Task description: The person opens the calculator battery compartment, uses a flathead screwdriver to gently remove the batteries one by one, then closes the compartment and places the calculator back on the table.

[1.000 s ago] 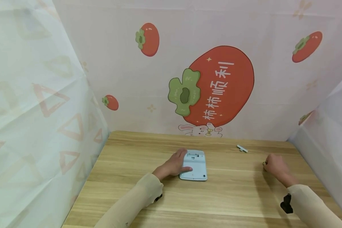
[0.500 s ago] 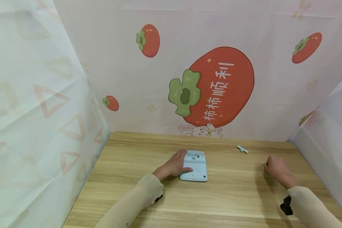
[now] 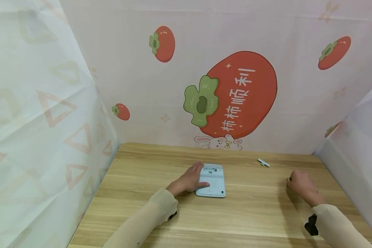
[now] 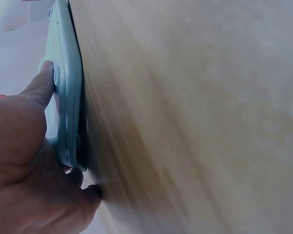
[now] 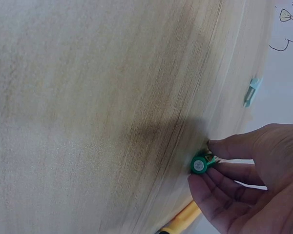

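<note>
A pale blue calculator lies back side up on the table, its battery compartment uncovered. My left hand holds it at the left side. The thumb lies across its back, and the other fingers are at its edge, partly hidden. Over to the right, my right hand pinches a small green battery between thumb and fingertips, close over the table. One round end of it faces the right wrist camera. The small pale blue battery cover lies apart, near the table's back edge.
Beyond my right fingers lies a yellow-orange cylinder with a black end, largely hidden in the right wrist view. The wooden table meets a printed backdrop at the back, with more sheeting at both sides.
My right hand has shifted very slightly toward me with the battery. My left hand, the calculator and the cover have stayed in place.
</note>
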Demonstrator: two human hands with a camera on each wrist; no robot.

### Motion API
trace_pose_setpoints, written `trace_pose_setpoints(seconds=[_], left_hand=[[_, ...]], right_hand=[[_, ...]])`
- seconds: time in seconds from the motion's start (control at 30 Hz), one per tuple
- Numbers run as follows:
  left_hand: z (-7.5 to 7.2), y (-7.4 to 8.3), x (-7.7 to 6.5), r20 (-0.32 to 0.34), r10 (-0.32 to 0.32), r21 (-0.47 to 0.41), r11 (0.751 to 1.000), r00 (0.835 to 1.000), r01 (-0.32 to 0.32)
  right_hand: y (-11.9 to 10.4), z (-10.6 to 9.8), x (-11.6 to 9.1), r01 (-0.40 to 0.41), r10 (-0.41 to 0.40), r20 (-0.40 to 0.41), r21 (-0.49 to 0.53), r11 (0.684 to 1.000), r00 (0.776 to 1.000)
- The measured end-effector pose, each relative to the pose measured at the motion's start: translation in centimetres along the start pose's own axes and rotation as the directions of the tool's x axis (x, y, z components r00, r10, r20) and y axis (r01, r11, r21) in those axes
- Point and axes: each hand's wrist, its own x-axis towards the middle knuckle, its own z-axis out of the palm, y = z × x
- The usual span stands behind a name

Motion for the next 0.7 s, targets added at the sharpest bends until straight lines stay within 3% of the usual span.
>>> trace_pose_setpoints(seconds=[0.27,0.47,0.7], left_hand=[[-0.5,0.3,-0.2,0.01,-0.01,0.009,1.0,1.0,0.01],[0.3,-0.3,0.4,0.011,-0.006,0.017,1.0,1.0,0.006],[1.0,-1.0,1.2,0.006,-0.014,-0.007,1.0,1.0,0.014]], right_hand=[[-0.3,-0.2,-0.3,-0.011,0.012,0.016,-0.002,1.0,1.0],[-0.2,-0.1,-0.2,-0.028,0.029,0.034,-0.016,0.999,0.999],[-0.7,-0.7,0.2,-0.014,0.014,0.0,-0.067,0.998,1.0]])
